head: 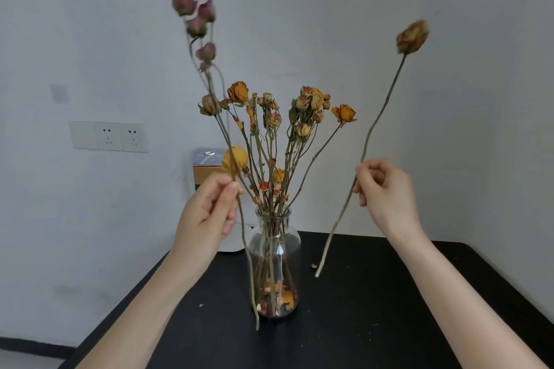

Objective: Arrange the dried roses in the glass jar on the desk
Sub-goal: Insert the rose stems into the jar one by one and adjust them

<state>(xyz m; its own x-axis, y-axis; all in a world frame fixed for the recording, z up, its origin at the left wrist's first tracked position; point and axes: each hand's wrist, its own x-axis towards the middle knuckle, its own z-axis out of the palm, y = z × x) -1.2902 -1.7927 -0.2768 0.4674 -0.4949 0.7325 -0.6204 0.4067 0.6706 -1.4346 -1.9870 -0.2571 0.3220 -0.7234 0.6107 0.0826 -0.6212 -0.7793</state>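
Note:
A clear glass jar [274, 260] stands on the black desk [374, 308] and holds several dried orange and yellow roses [302, 117], with fallen petals at its bottom. My left hand [207, 213] pinches the stems of a pink-budded rose spray [198, 19], held upright to the left of the jar; the stem ends hang in front of the jar. My right hand [386, 192] pinches the long stem of a single brown dried rose [413, 36], held to the right of the jar, its lower end just above the desk.
A white appliance with a cardboard-coloured panel [204, 168] stands behind the jar against the wall. Double wall sockets [109, 135] sit at the left. Petal crumbs [314, 266] lie on the desk near the jar. The desk's left edge runs diagonally.

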